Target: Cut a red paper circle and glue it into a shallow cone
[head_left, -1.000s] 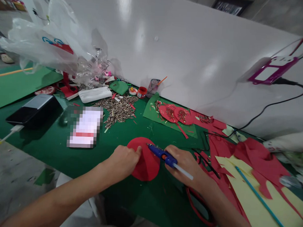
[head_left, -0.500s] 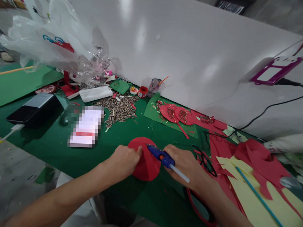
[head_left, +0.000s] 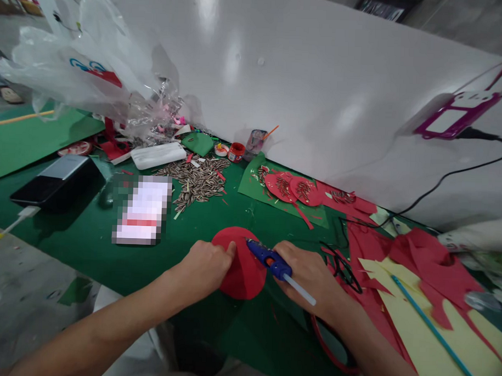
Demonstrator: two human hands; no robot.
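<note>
A round red paper piece (head_left: 243, 267) lies on the green table (head_left: 84, 237) in front of me. My left hand (head_left: 205, 268) is closed, its fingertips pinching the left edge of the red piece. My right hand (head_left: 309, 275) grips a blue glue gun (head_left: 269, 259) with a white glue stick poking out of its back. The gun's nozzle points left and rests over the upper part of the red piece.
A pile of sunflower seeds (head_left: 196, 180) lies farther back, with red paper cut-outs (head_left: 294, 190) on a green sheet. A power bank (head_left: 53, 182) sits at left, plastic bags (head_left: 74, 72) behind it. Red and yellow paper (head_left: 415, 303), black scissors (head_left: 342, 268) and a white wall (head_left: 321, 75) lie to the right.
Almost nothing has moved. The glue gun and my right hand shifted very slightly; my left hand kept its pinch on the red piece.
</note>
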